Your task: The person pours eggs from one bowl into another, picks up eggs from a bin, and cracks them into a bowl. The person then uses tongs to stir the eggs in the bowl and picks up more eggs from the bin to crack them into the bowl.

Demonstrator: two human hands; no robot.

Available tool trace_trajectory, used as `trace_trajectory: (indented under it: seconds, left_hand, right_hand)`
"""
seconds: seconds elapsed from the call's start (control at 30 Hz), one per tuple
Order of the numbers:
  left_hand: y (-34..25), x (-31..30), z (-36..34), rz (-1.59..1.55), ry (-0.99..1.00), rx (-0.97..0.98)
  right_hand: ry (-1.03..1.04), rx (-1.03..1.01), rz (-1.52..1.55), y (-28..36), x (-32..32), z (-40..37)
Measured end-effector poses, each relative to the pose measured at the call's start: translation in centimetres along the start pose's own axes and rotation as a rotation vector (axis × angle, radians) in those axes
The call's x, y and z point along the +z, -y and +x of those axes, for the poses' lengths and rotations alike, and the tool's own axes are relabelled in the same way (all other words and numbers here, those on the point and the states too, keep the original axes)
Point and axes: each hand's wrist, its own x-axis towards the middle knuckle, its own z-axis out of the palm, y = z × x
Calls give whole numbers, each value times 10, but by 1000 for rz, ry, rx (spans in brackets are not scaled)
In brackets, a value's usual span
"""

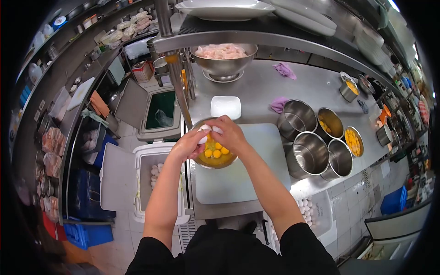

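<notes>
My left hand (190,143) and my right hand (230,133) together hold a white egg (205,130) over a metal bowl (198,161). The shell is split and pulled apart, and yolk is dropping between the two halves. Several yellow yolks (216,151) lie in the bowl in clear egg white. The bowl stands on the left edge of a pale cutting board (247,178) on the steel counter (307,87).
A small white square dish (225,107) sits behind the bowl. Several steel canisters (309,153) stand to the right, some with yolks. A large bowl of pale meat (223,57) is at the back. A white bin holding eggshells (156,172) is down left, and an egg tray (306,210) down right.
</notes>
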Motion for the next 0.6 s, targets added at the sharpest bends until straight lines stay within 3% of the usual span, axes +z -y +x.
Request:
trace_trajectory:
  seconds: [0.07, 0.17, 0.23, 0.3, 0.33, 0.37, 0.4, 0.47, 0.5, 0.57, 0.6]
  left_hand:
    - [1, 6, -3, 56, -28, 2]
    - [5, 7, -11, 84, -130, 186]
    - [14, -17, -19, 141, -165, 157]
    - [49, -63, -23, 197, -198, 129]
    - [91, -96, -13, 656, -429, 293]
    - [90, -96, -20, 1117, -657, 454]
    - [88, -96, -25, 1114, -660, 452]
    - [74, -84, -36, 870, -874, 287]
    - [77, -72, -22, 699, -813, 467]
    - [55, -25, -16, 449, -398, 451]
    - [47, -4, -12, 490, -277, 456]
  right_hand:
    - [-38, -112, -138, 4, -8, -8]
    - [-75, -197, -141, 8, -12, -14]
    - [-124, -252, -136, 4, -11, -14]
    - [59, 179, 190, -4, -12, -16]
    - [60, 175, 188, -11, -13, -16]
    - [176, 357, 491, -16, -13, -16]
    - [295, 540, 794, -21, -11, -17]
    - [289, 571, 825, -23, 0, -22]
    - [282, 609, 859, -21, 4, -24]
    - [296, 647, 845, -17, 9, -25]
    - [300, 681, 834, -14, 11, -23]
